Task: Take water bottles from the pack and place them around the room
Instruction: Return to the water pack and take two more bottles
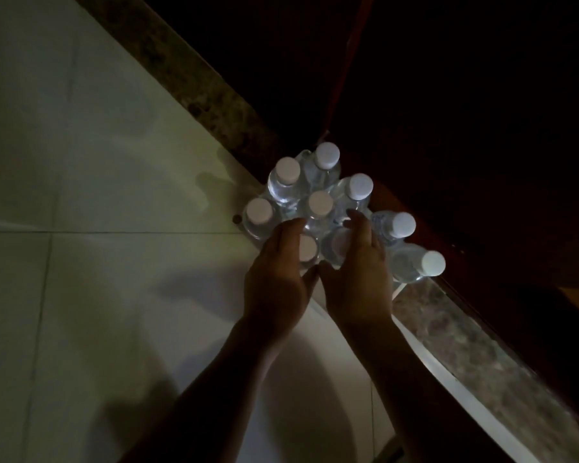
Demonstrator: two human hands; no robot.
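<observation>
Both hands, left (276, 279) and right (356, 275), rest half-open on the pack (318, 202), gripping no bottle outright. Pack stands at the floor (81, 162) edge. Extraction step; next, close on one bottle (306, 250).

Dim pale tiled floor (81, 195), speckled stone border (188, 81)

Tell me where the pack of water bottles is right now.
In the head view, the pack of water bottles stands on the pale tiled floor just right of centre, against the speckled stone border, with both hands on its near side.
</observation>
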